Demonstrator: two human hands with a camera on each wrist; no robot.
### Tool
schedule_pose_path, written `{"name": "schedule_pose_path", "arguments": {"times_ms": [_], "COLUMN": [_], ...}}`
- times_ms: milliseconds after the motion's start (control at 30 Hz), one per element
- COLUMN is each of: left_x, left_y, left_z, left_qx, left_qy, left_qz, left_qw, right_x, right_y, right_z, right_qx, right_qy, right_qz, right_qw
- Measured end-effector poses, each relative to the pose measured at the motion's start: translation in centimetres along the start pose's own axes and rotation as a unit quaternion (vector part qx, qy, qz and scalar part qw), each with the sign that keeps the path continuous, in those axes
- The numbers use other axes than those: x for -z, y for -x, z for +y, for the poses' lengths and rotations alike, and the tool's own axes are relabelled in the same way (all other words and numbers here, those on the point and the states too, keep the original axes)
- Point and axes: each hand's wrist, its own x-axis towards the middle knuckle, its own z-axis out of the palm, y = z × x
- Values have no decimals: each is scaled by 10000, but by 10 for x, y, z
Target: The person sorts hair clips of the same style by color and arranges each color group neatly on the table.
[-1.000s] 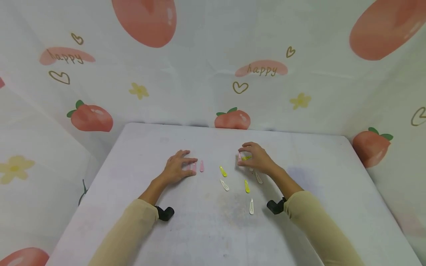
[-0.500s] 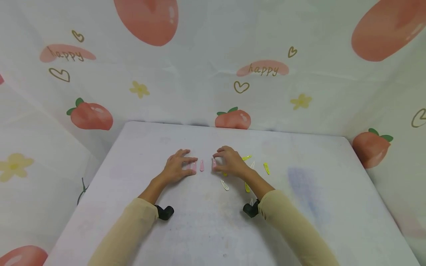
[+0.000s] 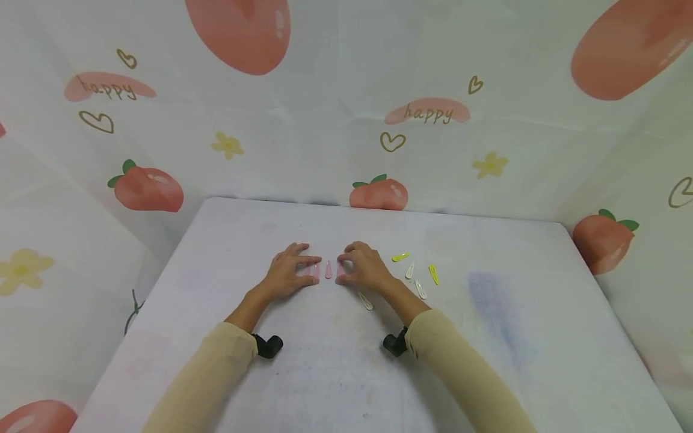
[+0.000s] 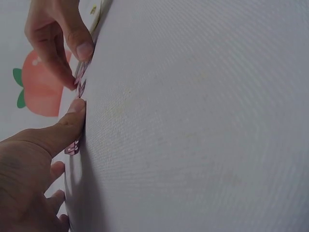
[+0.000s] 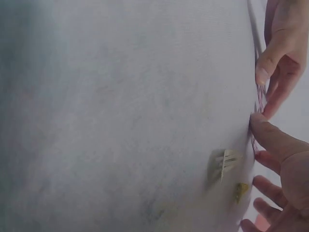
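Observation:
Pink snap hair clips lie in a short row near the middle of the table. My left hand (image 3: pixel 287 273) rests at the row's left end, thumb and index finger at the two ends of a pink hair clip (image 3: pixel 316 272). A second pink hair clip (image 3: pixel 328 269) lies free between my hands. On its right, my right hand (image 3: pixel 365 269) pinches another pink hair clip (image 3: pixel 340 269) end to end, close over the table. In the left wrist view, the left thumb (image 4: pixel 70 123) partly covers pink clips. A white hair clip (image 3: pixel 366 301) lies just below my right hand.
Right of my right hand lie a yellow clip (image 3: pixel 400 257), a white clip (image 3: pixel 409 270), another yellow clip (image 3: pixel 434 274) and another white clip (image 3: pixel 420 290). A peach-printed cloth (image 3: pixel 325 120) hangs behind the white table (image 3: pixel 325 373). My right hand and arm hide other clips.
My right hand has carried a pink clip leftward from among the yellow and white clips to beside the pink ones. The left hand has stayed in place.

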Motion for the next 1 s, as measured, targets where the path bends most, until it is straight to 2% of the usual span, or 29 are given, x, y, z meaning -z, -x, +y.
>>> {"name": "schedule_pose_path", "arguments": {"times_ms": [333, 567, 667, 833, 1000], "left_x": [1, -1, -1, 0, 0], "left_y": [1, 1, 0, 0, 1], "left_z": [2, 2, 2, 3, 2], "left_qx": [26, -2, -14, -17, 52], "left_qy": [40, 69, 86, 119, 86], "left_qz": [6, -19, -15, 17, -7], "left_qw": [10000, 10000, 10000, 9999, 9999], "right_x": [-2, 7, 21, 46, 60], "right_y": [-2, 3, 12, 33, 58], "right_z": [1, 12, 21, 44, 80], "right_qx": [-303, -47, 126, 309, -49], "right_qy": [-359, -516, -680, -636, -736], "right_qz": [32, -132, -62, 169, 258], "right_qw": [9989, 9986, 9976, 9974, 9969]}}
